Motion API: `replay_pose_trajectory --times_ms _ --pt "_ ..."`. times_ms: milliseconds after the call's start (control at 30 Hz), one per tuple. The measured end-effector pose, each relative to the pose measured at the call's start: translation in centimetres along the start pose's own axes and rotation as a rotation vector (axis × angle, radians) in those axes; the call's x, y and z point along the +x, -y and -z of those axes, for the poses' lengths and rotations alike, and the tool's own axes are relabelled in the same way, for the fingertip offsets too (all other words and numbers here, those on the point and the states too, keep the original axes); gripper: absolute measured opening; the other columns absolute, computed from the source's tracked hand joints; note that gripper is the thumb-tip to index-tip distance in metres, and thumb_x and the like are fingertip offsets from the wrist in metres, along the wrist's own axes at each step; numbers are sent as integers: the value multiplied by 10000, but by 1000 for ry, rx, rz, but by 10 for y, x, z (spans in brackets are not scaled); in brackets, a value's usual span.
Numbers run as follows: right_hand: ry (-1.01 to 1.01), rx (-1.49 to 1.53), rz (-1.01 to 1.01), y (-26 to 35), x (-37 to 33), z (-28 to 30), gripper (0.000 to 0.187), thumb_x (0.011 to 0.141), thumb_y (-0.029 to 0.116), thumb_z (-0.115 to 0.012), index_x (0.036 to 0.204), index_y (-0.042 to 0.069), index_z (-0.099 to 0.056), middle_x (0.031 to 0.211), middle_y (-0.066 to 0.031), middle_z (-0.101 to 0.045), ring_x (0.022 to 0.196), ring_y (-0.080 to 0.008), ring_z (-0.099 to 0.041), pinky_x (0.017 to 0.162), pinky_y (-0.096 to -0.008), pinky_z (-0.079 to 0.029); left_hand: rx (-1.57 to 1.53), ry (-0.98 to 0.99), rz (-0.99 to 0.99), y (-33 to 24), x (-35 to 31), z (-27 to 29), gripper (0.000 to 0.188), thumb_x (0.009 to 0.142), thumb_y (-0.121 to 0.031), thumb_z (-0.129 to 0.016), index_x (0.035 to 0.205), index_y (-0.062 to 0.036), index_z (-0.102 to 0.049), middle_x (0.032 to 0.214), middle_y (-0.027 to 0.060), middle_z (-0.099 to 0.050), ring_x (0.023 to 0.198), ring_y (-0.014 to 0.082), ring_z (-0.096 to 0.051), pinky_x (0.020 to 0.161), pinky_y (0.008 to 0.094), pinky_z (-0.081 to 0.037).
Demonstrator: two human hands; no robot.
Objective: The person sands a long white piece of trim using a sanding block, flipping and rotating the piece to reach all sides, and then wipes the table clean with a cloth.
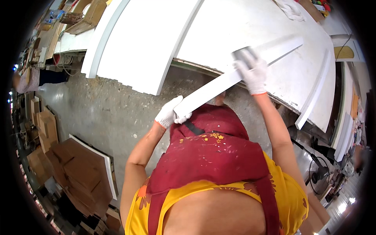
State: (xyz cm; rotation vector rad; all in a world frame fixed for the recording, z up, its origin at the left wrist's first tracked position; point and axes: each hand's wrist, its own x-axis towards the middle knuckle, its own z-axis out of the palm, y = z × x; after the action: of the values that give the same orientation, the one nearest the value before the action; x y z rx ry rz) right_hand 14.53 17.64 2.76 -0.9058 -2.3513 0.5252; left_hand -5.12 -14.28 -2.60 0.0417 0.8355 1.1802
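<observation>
A long, narrow white board (213, 91) runs slantwise from my lap out over the white worktable. My gloved left hand (169, 112) is closed round its near end, thumb on top and fingers underneath. Farther along the board, my gloved right hand (253, 74) grips a dark grey sanding block (243, 54). Motion smears the block, and its underside is hidden against the board's upper face. The far end of the board reaches over the table's right half.
Wide white panels (145, 39) jut past the worktable (219, 31) edge at left. Another white strip (313, 92) lies at the table's right. A white cloth (290, 9) rests at the back. Brown boards (84, 172) are stacked on the floor at lower left. Someone stands far left.
</observation>
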Motion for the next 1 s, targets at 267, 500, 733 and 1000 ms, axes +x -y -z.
replay_pose_trajectory --times_ms 267,500,733,1000 --pt "377 349 580 157 -87 -34 389 779 432 -767 1119 248 -717 1259 -139 -586 967 -341 -614 801 -504 -527 208 -202 -387 41 15 0 406 1108 -400 -437 1346 -105 -583 1183 101 -687 995 250 -685 767 366 -567" --pt "363 208 596 140 -93 -33 359 785 473 -759 1083 276 -721 1246 -133 -589 956 -305 -620 761 -457 -495 55 -154 -314 60 8 16 364 1107 -338 -402 1351 -119 -561 1224 81 -666 1068 234 -675 860 387 -598" --pt "233 -272 244 -11 -10 17 352 917 508 -624 1226 361 -702 1325 -72 -631 1028 -311 -647 870 -473 -545 -233 -344 -74 54 -25 18 448 1132 -349 -350 1420 -68 -548 1168 88 -700 944 224 -694 761 349 -615" --pt "120 -684 -345 -260 157 87 511 894 597 -590 1353 390 -673 1353 -110 -638 1243 -387 -572 1042 -503 -476 -300 -502 -102 55 -35 16 370 1109 -316 -432 1252 -26 -611 1116 105 -695 944 209 -684 775 354 -596"
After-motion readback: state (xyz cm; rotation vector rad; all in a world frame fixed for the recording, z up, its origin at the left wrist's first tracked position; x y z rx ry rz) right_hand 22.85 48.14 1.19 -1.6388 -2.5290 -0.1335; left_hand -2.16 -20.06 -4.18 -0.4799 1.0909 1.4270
